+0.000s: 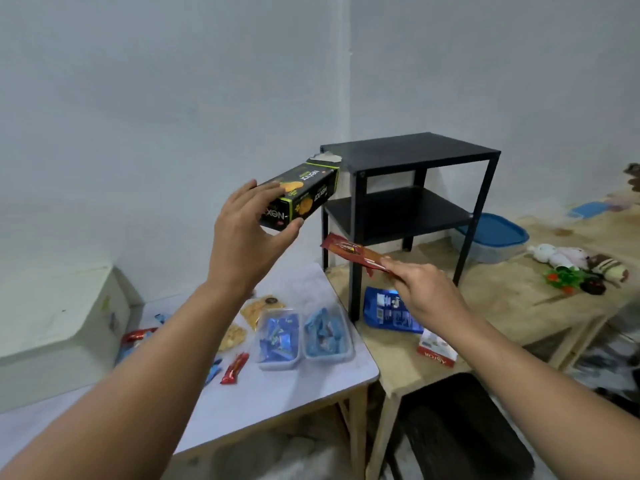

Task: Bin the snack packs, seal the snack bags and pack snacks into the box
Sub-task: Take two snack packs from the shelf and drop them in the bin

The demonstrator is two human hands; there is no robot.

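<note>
My left hand (247, 237) holds a black and green snack box (302, 195) up in the air, tilted, its torn-open flap end pointing away toward the black shelf. My right hand (427, 292) pinches a long red snack pack (355, 254) by its near end; the pack's far end points up-left and sits just below the box. Two clear bins (304, 356) full of blue snack packs stand side by side on the white table (277, 407) below. Two clear bags of yellow snacks (258, 310) lie beside the bins.
A black two-tier shelf (408, 157) stands on the wooden table (502, 306). A blue snack bag (388, 311) and a red and white carton (437, 348) lie near its leg. Loose red and blue packs (235, 368) lie on the white table. A blue-lidded tub (495, 237), soft toys (575, 263) and a white box (59, 323) are around.
</note>
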